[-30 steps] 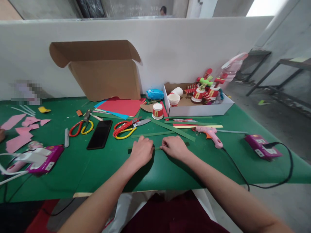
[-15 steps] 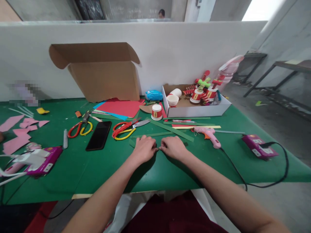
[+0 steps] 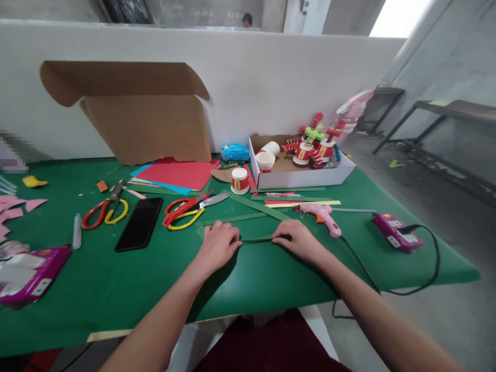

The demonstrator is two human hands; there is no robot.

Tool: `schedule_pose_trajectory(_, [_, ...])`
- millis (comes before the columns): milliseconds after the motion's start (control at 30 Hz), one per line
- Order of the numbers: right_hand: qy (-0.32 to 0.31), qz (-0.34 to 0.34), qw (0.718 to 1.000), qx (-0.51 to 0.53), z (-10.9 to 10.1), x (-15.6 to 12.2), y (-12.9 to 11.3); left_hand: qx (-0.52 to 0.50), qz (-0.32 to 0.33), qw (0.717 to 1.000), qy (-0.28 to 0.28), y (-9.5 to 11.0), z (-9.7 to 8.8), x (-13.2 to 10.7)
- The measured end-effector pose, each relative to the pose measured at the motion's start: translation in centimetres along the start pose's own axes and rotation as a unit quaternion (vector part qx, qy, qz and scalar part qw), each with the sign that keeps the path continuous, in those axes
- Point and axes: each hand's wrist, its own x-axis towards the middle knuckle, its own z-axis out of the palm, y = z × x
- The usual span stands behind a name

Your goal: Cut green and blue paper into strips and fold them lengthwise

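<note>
A narrow green paper strip (image 3: 256,239) stretches between my two hands, just above the table's front half. My left hand (image 3: 219,242) pinches its left end, fingers closed. At the other end my right hand (image 3: 297,238) grips it between thumb and fingers. More green strips (image 3: 258,204) lie flat behind my hands. Left of them rest red-and-yellow scissors (image 3: 189,211), blades pointing right. A pink glue gun (image 3: 322,216) lies beyond my right hand, its nozzle toward the left. An upside-down paper cup (image 3: 239,181) with a red band stands farther back.
On the left are a black phone (image 3: 140,224), second scissors (image 3: 106,209) and a purple power strip (image 3: 36,274). Coloured paper sheets (image 3: 182,173) lie before an open cardboard box (image 3: 143,126). A white box (image 3: 306,179) holds cups and crafts. Another purple block (image 3: 397,232) with a cable sits right.
My hands have moved apart, and the green strip now shows stretched between them. The view has shifted, so most things on the table appear farther left.
</note>
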Motion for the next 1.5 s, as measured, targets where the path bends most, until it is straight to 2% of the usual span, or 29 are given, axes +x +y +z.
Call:
schedule_pose_trajectory(200, [0.027,0.051,0.998,0.011,-0.1,0.0,-0.2,-0.012,-0.011,1.000,0.008,0.2,0.0,-0.3])
schedule_pose_trajectory(500, [0.016,0.137,0.988,-0.066,0.0,0.6,-1.0,-0.015,-0.022,0.999,0.022,0.2,0.5,-0.3])
schedule_pose_trajectory(900, [-0.004,0.161,0.980,-0.118,0.0,0.9,-1.6,0.007,-0.029,0.999,0.013,0.7,0.5,0.0])
schedule_pose_trajectory(1000, [-0.006,0.169,0.977,-0.133,-0.1,0.9,-1.7,0.018,-0.014,1.000,0.019,0.6,0.6,-0.2])
schedule_pose_trajectory(1067, [-0.006,0.170,0.975,-0.141,-0.1,0.9,-1.6,0.020,0.007,0.999,0.043,0.4,0.9,-0.4])
schedule_pose_trajectory(1267, [0.017,0.154,0.981,-0.115,-0.1,0.3,-0.5,0.072,0.131,0.981,0.122,-0.2,2.1,-0.7])
schedule_pose_trajectory(1500, [0.058,0.137,0.988,-0.048,-0.3,-0.6,0.2,0.142,0.169,0.969,0.114,0.0,1.9,-0.7])
